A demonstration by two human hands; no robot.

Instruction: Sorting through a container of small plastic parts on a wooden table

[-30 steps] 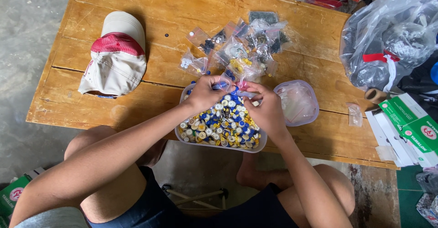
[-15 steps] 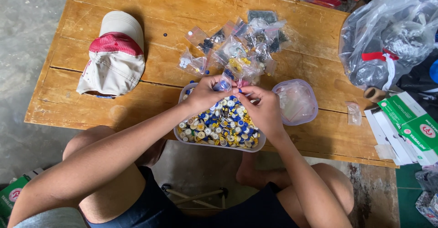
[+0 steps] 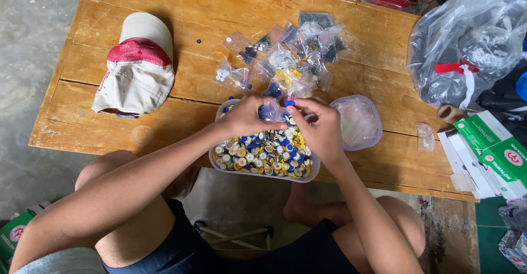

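A clear plastic tub [image 3: 262, 174] full of several small blue, yellow and white buttons sits at the near edge of a wooden table [image 3: 164, 5]. Over it my left hand [image 3: 245, 115] pinches a small clear bag [image 3: 270, 111] holding blue buttons. My right hand [image 3: 320, 129] meets it from the right, fingertips closed on a blue button [image 3: 289, 103] at the bag's mouth. Just beyond the hands lies a pile of several small clear bags [image 3: 285, 60] with sorted buttons.
A white and red cap [image 3: 137, 65] rests on the table's left. A round clear lid [image 3: 359, 121] lies right of the tub. A big clear plastic bag [image 3: 466, 43] and green-white cartons [image 3: 494, 148] crowd the right side. My bare knees are under the table edge.
Both hands have stayed together over the tub, with small finger movements at the bag's mouth. The view has shifted slightly.
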